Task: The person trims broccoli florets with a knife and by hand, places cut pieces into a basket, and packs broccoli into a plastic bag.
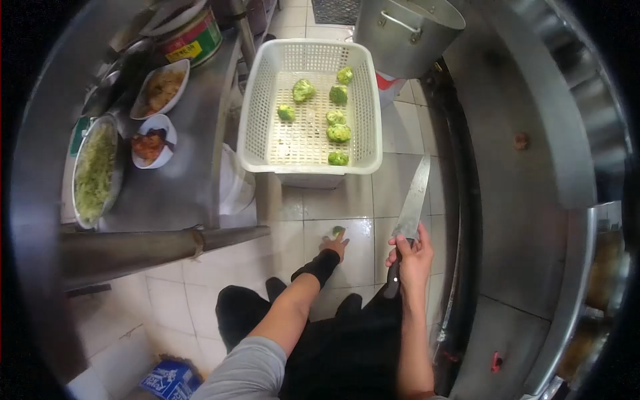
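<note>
My left hand (334, 246) reaches down low over the floor tiles, fingers apart. At its fingertips is a small green broccoli floret (338, 230); whether it is gripped is not clear. In my right hand (415, 257) is a kitchen knife (415, 197) with a dark handle, its blade pointing up and away from me. Ahead stands a white perforated plastic basket (255, 127) with several broccoli pieces (304, 90) scattered inside, more of them along its right side.
On the left metal table (190, 173) are an oval dish of shredded green food (97, 173), a bowl of red food (149, 147), another dish (162, 90) and a large can (193, 40). A big metal pot (407, 40) stands behind the basket. A metal counter (513, 233) runs along the right.
</note>
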A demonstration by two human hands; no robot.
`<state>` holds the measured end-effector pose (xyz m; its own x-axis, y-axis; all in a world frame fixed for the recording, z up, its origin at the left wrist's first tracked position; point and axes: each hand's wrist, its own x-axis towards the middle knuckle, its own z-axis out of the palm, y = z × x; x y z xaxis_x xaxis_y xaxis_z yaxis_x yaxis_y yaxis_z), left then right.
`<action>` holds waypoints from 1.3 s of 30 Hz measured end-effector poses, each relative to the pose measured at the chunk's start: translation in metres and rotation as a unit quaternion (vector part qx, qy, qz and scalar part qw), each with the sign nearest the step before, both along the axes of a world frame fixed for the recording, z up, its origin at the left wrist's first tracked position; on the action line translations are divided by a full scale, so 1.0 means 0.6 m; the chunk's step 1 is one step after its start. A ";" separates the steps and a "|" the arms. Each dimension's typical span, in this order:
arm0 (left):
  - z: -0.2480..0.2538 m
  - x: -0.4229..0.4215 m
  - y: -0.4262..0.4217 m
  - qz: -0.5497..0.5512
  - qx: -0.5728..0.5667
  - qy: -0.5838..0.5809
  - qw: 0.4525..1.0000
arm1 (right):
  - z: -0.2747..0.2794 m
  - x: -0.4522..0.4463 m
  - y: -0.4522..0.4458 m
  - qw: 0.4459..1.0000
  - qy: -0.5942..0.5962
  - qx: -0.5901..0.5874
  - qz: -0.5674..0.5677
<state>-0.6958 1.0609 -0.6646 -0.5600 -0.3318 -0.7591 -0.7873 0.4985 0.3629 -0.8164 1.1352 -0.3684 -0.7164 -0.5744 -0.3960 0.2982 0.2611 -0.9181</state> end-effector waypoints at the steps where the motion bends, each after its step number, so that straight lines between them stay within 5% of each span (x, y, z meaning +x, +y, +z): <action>1: -0.012 0.000 0.000 -0.015 -0.002 -0.008 1.000 | -0.005 0.006 -0.001 1.000 -0.002 -0.010 0.000; 4: -0.242 0.006 0.029 -0.071 -0.173 0.135 0.973 | -0.015 0.020 0.007 1.000 -0.005 -0.022 -0.006; 6: -0.270 0.005 0.012 0.100 -0.119 0.162 0.975 | -0.008 0.027 0.017 1.000 -0.016 -0.013 -0.007; 11: 0.070 0.021 0.013 0.214 -0.159 0.178 0.947 | 0.072 0.050 0.065 0.995 -0.080 0.048 -0.031; 14: 0.361 0.037 0.027 0.208 -0.240 0.329 0.890 | 0.143 0.062 0.092 0.992 -0.099 0.083 -0.004; 20: 0.714 0.043 -0.128 0.205 -0.292 0.392 0.848 | 0.349 0.085 0.097 0.986 -0.087 0.133 0.058; 26: 0.929 0.232 0.006 0.243 -0.092 0.354 0.898 | 0.559 0.069 0.078 0.976 -0.043 0.140 0.159; 29: 1.091 0.330 0.028 0.320 -0.077 0.397 0.856 | 0.645 0.069 0.034 0.969 0.011 0.113 0.220; 33: 1.214 0.422 -0.051 0.467 -0.264 0.423 0.731 | 0.697 0.085 -0.036 0.969 -0.002 0.040 0.242; 37: 1.209 0.494 -0.142 0.593 -0.213 0.450 0.633 | 0.716 0.094 -0.029 0.957 -0.071 0.022 0.280; 39: 1.201 0.500 -0.173 0.622 -0.209 0.436 0.616 | 0.753 0.078 -0.021 0.932 0.032 0.044 0.358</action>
